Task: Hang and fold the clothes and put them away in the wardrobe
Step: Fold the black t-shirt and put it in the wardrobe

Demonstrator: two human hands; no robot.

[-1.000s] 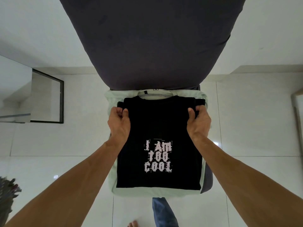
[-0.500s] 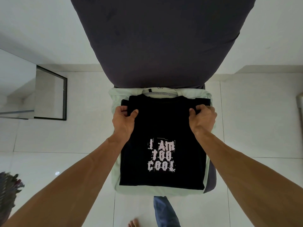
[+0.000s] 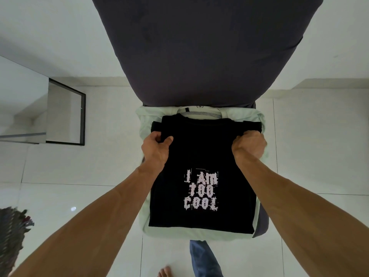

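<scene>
A folded black T-shirt [image 3: 201, 156] with pale "I AM TOO COOL" lettering lies on top of a folded pale green garment [image 3: 197, 234], both on the near end of a dark grey upholstered seat [image 3: 203, 47]. My left hand [image 3: 157, 148] pinches the black shirt's left edge near the shoulder. At the shirt's right shoulder edge, my right hand [image 3: 249, 146] is curled around the fabric. A white collar with a label [image 3: 199, 111] peeks out beyond the black shirt's neckline.
White tiled floor surrounds the seat. A black-framed mirror or glass panel [image 3: 65, 112] stands at the left. A dark heap of clothes [image 3: 12, 228] shows at the lower left edge. My jeans leg [image 3: 201, 256] and bare foot [image 3: 165, 271] are below the stack.
Both hands have closed tighter on the black shirt's shoulder edges and drawn slightly toward me. The view has shifted a little to the left.
</scene>
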